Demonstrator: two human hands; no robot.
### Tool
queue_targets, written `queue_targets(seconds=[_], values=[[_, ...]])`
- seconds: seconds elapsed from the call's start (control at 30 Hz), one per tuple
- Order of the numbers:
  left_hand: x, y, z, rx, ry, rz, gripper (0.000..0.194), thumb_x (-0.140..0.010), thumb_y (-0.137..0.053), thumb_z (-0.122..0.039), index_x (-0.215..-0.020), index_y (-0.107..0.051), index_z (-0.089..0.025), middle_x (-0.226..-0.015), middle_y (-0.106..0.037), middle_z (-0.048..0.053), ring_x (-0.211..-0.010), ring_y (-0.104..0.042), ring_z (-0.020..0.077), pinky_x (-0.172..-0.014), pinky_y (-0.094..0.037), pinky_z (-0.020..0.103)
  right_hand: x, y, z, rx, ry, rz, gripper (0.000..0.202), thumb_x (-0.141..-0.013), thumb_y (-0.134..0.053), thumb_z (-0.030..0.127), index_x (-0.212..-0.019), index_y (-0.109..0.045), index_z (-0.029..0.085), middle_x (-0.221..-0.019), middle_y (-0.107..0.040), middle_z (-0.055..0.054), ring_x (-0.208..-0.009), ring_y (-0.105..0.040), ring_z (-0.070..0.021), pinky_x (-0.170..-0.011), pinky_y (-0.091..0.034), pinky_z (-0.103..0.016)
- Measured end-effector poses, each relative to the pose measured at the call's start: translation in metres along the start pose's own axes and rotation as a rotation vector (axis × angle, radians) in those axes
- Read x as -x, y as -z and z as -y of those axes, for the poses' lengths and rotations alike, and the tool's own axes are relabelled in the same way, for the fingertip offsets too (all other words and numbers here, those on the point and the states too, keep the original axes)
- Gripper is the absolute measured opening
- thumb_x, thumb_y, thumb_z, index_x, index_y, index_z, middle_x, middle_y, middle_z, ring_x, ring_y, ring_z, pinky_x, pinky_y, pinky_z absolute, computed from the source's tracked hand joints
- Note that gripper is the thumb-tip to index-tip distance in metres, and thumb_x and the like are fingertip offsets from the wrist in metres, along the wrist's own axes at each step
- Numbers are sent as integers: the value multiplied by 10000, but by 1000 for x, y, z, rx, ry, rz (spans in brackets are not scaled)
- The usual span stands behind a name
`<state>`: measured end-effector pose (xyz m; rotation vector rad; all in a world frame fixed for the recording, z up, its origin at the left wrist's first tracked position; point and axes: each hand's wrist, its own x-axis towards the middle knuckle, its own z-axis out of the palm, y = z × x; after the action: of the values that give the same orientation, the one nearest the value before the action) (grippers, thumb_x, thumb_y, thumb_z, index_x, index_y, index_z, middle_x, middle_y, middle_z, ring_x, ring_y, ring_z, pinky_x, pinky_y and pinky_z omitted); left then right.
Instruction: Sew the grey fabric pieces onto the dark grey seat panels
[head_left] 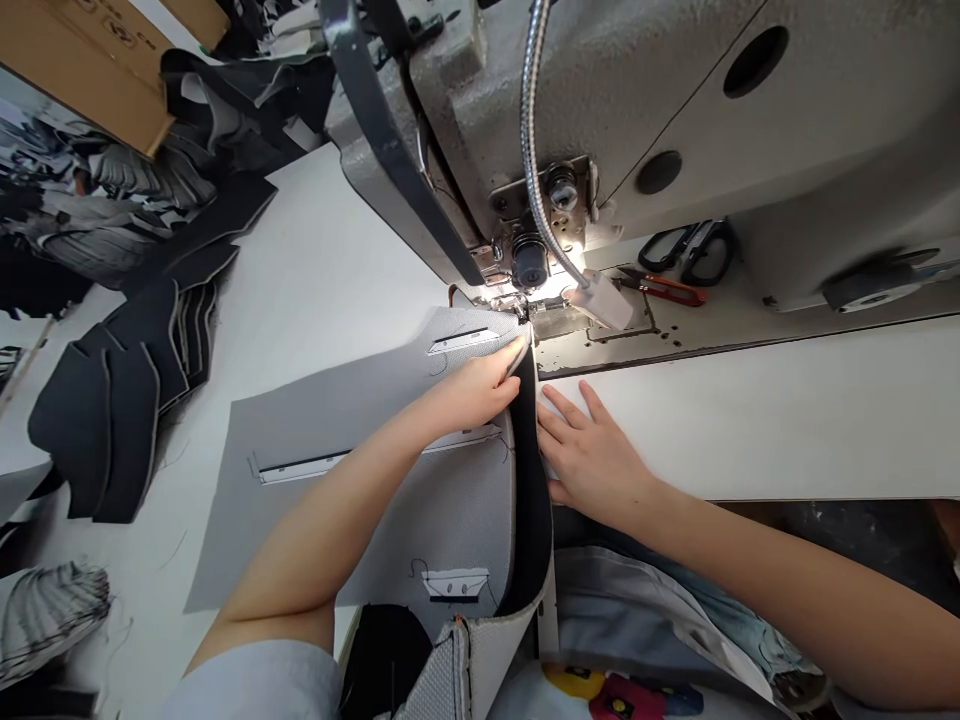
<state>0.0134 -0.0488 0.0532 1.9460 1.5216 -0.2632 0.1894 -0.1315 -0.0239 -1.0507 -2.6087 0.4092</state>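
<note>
A large grey fabric panel (292, 545) with slit-like white strips lies under the sewing machine (525, 250). Its curved right edge meets a black fabric band (529, 500), whose lower end folds over to a pale side. My left hand (480, 385) grips the panel's edge just in front of the lit needle area, thumb and fingers closed on it. On the right, my right hand (589, 450) rests flat on the white table with fingers spread, its fingertips beside the band's outer edge. The needle tip itself is hard to make out.
Scissors with black handles (690, 250) and red-handled thread snips (664, 287) lie behind the machine's needle plate. Stacked dark fabric pieces (127, 390) sit at the left of the white table (315, 270). A cardboard box (90, 70) and heaped fabric stand beyond.
</note>
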Motion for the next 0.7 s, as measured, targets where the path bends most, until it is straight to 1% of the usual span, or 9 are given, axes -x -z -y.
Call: queue_targets(seconds=[0.1, 0.17, 0.33, 0.43, 0.5, 0.57, 0.63, 0.7], values=[[1, 0, -2, 24, 2, -9, 671, -896, -377, -247, -1548, -252, -150, -743, -540, 17, -774, -555, 194, -776, -463, 278, 1, -1, 0, 3, 6, -4, 649, -794, -703, 382, -1338, -548, 64, -1410, -542, -182, -1403, -365, -366, -1152, -244, -646], [0, -2, -3, 25, -1, -13, 678, -891, -384, -243, -1549, -248, -154, -758, -558, 21, -780, -565, 196, -773, -466, 277, 1, 0, 0, 7, 6, 1, 647, -790, -712, 397, -1327, -560, 69, -1409, -542, -182, -1402, -366, -368, -1153, -243, -646], [-1, -6, -5, -60, 36, -2, 700, -882, -365, -237, -1559, -194, -187, -851, -634, 52, -718, -589, 200, -652, -447, 273, 0, 3, 1, 22, 11, 44, 634, -773, -733, 408, -1292, -595, 70, -1406, -543, -189, -1404, -356, -384, -1152, -238, -654], [1, -6, -6, -108, 49, 16, 719, -888, -350, -253, -1571, -124, -223, -903, -666, 59, -685, -608, 195, -589, -430, 261, 0, 3, 0, 16, 13, 58, 638, -778, -728, 426, -1287, -596, 65, -1399, -549, -191, -1405, -354, -385, -1156, -234, -652], [3, -6, -9, -137, 52, 45, 745, -890, -361, -273, -1574, -69, -240, -921, -682, 57, -681, -629, 195, -575, -431, 256, 0, 4, -1, 8, 17, 52, 632, -779, -726, 430, -1286, -593, 78, -1398, -550, -187, -1407, -352, -381, -1159, -230, -649], [5, -6, -15, -204, 82, 59, 775, -885, -378, -291, -1575, -31, -221, -946, -698, 72, -733, -664, 223, -609, -459, 272, 1, 4, -2, 5, 19, 21, 635, -775, -729, 437, -1283, -586, 85, -1413, -529, -199, -1398, -367, -379, -1158, -244, -633], [6, -8, -21, -288, 135, 54, 788, -876, -376, -276, -1573, -22, -175, -1006, -708, 108, -854, -690, 280, -693, -496, 318, 1, 5, -3, 12, -2, -41, 618, -764, -740, 438, -1248, -592, 84, -1411, -514, -223, -1375, -394, -389, -1141, -296, -606], [4, -9, -22, -304, 164, 63, 780, -872, -355, -238, -1572, -22, -155, -1085, -707, 136, -960, -687, 321, -768, -515, 369, 1, 5, -3, 19, -16, -142, 483, -777, -734, 379, -1152, -621, 98, -1322, -568, -221, -1329, -451, -381, -1107, -371, -556]])
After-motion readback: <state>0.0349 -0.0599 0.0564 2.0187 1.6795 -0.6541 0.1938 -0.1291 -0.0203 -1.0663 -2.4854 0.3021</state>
